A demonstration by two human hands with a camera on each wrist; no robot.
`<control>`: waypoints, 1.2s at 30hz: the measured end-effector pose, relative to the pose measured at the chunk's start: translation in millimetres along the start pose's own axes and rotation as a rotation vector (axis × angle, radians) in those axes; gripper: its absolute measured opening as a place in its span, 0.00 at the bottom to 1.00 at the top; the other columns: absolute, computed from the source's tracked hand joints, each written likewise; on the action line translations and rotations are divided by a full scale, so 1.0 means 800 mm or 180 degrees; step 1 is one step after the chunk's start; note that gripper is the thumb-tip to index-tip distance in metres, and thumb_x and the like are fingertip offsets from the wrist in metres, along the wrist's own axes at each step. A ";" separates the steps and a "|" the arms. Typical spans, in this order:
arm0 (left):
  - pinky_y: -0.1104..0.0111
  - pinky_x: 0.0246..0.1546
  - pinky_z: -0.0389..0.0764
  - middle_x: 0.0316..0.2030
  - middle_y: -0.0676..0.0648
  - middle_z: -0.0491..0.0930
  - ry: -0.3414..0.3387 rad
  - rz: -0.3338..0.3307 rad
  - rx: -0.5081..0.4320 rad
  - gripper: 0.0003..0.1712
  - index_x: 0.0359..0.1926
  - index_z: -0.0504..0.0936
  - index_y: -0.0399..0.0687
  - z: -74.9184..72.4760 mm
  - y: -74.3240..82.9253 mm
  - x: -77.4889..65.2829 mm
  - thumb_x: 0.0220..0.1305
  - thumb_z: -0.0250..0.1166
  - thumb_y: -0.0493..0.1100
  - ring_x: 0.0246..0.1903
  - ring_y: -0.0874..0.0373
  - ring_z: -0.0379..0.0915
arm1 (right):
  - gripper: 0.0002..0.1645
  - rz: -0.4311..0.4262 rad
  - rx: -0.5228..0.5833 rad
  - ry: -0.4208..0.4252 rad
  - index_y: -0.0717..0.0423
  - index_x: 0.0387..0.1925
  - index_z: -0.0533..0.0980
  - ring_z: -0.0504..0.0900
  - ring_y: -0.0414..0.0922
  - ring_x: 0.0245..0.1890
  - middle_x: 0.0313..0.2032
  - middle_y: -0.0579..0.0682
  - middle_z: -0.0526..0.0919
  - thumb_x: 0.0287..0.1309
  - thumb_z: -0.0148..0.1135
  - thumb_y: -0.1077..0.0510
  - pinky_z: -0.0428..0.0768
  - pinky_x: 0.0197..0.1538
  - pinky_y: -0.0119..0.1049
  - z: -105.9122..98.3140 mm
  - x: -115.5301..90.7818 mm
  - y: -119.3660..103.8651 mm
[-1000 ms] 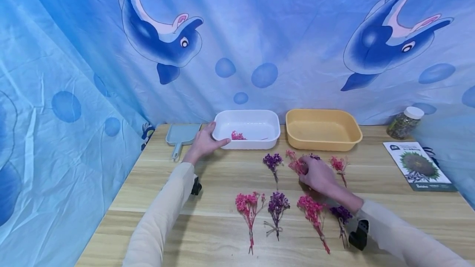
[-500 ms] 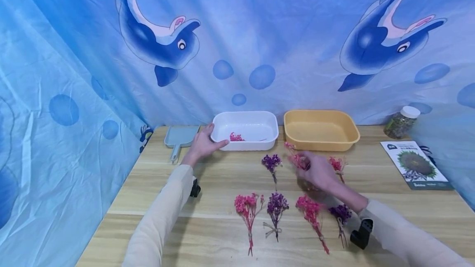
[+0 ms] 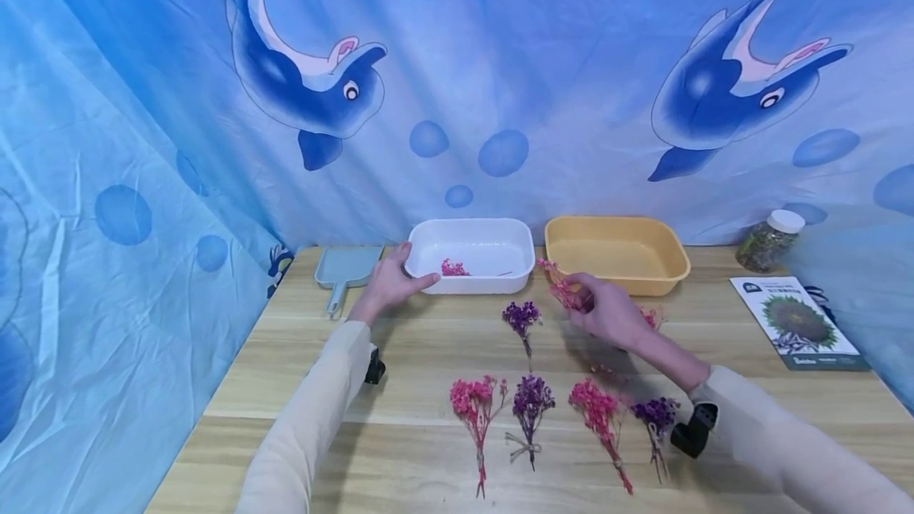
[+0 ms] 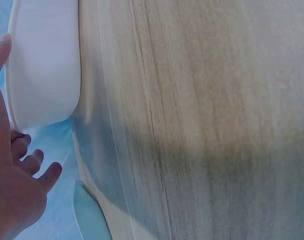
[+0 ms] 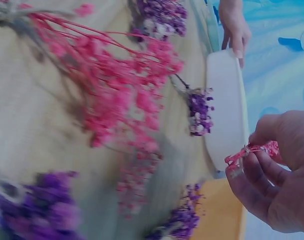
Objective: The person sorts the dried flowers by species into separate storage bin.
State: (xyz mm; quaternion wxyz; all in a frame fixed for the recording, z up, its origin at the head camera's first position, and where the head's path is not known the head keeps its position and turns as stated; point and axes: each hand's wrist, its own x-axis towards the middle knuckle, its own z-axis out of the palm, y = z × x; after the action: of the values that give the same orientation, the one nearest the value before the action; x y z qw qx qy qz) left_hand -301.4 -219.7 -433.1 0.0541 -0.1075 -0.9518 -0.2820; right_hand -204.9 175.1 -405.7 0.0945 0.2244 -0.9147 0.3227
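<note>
My right hand (image 3: 610, 312) pinches a bunch of pink dried flowers (image 3: 560, 288) by its stems, close in front of the yellow basin (image 3: 621, 285). Its stems (image 5: 236, 156) show between thumb and fingers in the right wrist view. At the left end of the white basin (image 3: 493, 285), my left hand (image 3: 393, 280) grips the corner, thumb on the near rim and fingers around the side. A pink sprig (image 3: 454, 267) lies inside that basin. A purple bunch (image 3: 521, 317) lies on the table between the hands.
Nearer lie a pink bunch (image 3: 474, 407), a purple one (image 3: 531, 403), another pink (image 3: 598, 411) and another purple (image 3: 657, 419). A further pink bunch (image 3: 651, 316) is partly behind the right hand. A dustpan (image 3: 347, 266), a jar (image 3: 771, 243) and a seed packet (image 3: 796, 320) flank the basins.
My right hand has lifted the pink bunch off the table and carried it slightly left and away from me, toward the basins. My left hand stays at the white basin.
</note>
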 end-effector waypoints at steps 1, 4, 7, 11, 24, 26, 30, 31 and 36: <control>0.48 0.70 0.57 0.74 0.34 0.55 -0.0001 0.0000 -0.0007 0.63 0.76 0.55 0.34 0.000 0.000 0.000 0.55 0.69 0.71 0.72 0.38 0.50 | 0.32 -0.0025 -0.0007 -0.0026 0.68 0.56 0.75 0.79 0.41 0.26 0.27 0.46 0.81 0.47 0.73 0.70 0.81 0.30 0.37 -0.002 0.004 -0.001; 0.48 0.70 0.56 0.74 0.34 0.55 -0.0014 -0.0014 -0.0004 0.63 0.76 0.54 0.35 -0.001 0.000 0.000 0.54 0.69 0.70 0.72 0.38 0.50 | 0.31 -0.0118 -0.0007 -0.0128 0.67 0.56 0.75 0.79 0.40 0.25 0.27 0.46 0.81 0.47 0.72 0.71 0.81 0.31 0.38 -0.007 0.018 -0.005; 0.49 0.71 0.56 0.75 0.35 0.54 -0.0042 -0.0063 0.0004 0.63 0.76 0.54 0.35 0.000 -0.001 -0.001 0.55 0.70 0.70 0.73 0.38 0.50 | 0.31 -0.0178 0.0004 -0.0244 0.67 0.57 0.75 0.80 0.40 0.26 0.28 0.46 0.81 0.48 0.72 0.70 0.82 0.32 0.38 -0.010 0.034 -0.010; 0.49 0.71 0.56 0.75 0.36 0.54 -0.0036 -0.0099 0.0022 0.63 0.77 0.54 0.36 0.001 -0.002 -0.001 0.55 0.69 0.71 0.73 0.39 0.49 | 0.33 -0.0274 0.0021 -0.0378 0.68 0.59 0.74 0.80 0.42 0.27 0.29 0.47 0.82 0.49 0.71 0.70 0.82 0.32 0.39 -0.014 0.057 -0.020; 0.48 0.69 0.59 0.75 0.36 0.55 0.0015 -0.0065 -0.0007 0.63 0.77 0.55 0.37 0.002 -0.001 -0.001 0.54 0.69 0.71 0.73 0.40 0.50 | 0.31 -0.0526 -0.0182 -0.0861 0.63 0.60 0.75 0.80 0.41 0.28 0.30 0.44 0.82 0.53 0.70 0.67 0.82 0.35 0.39 -0.011 0.119 -0.042; 0.48 0.69 0.59 0.74 0.36 0.55 0.0020 -0.0069 -0.0004 0.63 0.76 0.55 0.37 0.002 0.000 -0.002 0.54 0.69 0.71 0.73 0.40 0.51 | 0.31 -0.0559 -0.0267 -0.0902 0.63 0.60 0.75 0.80 0.41 0.28 0.30 0.45 0.82 0.53 0.70 0.67 0.82 0.34 0.39 -0.010 0.126 -0.044; 0.49 0.69 0.59 0.75 0.37 0.56 0.0024 -0.0088 0.0017 0.62 0.76 0.55 0.37 0.003 0.000 -0.001 0.54 0.69 0.71 0.73 0.41 0.51 | 0.32 -0.0595 -0.0385 -0.0978 0.63 0.61 0.74 0.80 0.42 0.27 0.30 0.47 0.82 0.52 0.69 0.67 0.80 0.30 0.38 -0.010 0.143 -0.050; 0.49 0.69 0.59 0.75 0.37 0.56 0.0022 -0.0089 0.0022 0.62 0.76 0.55 0.37 0.003 -0.001 -0.001 0.54 0.69 0.71 0.73 0.41 0.51 | 0.32 -0.0597 -0.0400 -0.0999 0.63 0.61 0.74 0.79 0.43 0.28 0.30 0.48 0.82 0.53 0.68 0.67 0.80 0.30 0.38 -0.009 0.148 -0.051; 0.49 0.70 0.59 0.74 0.37 0.56 0.0030 -0.0086 0.0007 0.63 0.76 0.55 0.37 0.003 -0.001 0.001 0.53 0.69 0.71 0.73 0.41 0.51 | 0.31 -0.0679 -0.0406 -0.1097 0.62 0.62 0.74 0.78 0.43 0.28 0.30 0.47 0.81 0.55 0.67 0.66 0.77 0.29 0.37 -0.005 0.165 -0.058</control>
State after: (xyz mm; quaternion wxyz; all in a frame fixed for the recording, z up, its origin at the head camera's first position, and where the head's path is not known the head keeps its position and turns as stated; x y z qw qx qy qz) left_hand -302.5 -219.1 -435.8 0.0548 -0.0933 -0.9532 -0.2822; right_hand -299.4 99.8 -335.2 -0.0157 0.3653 -0.9069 0.2092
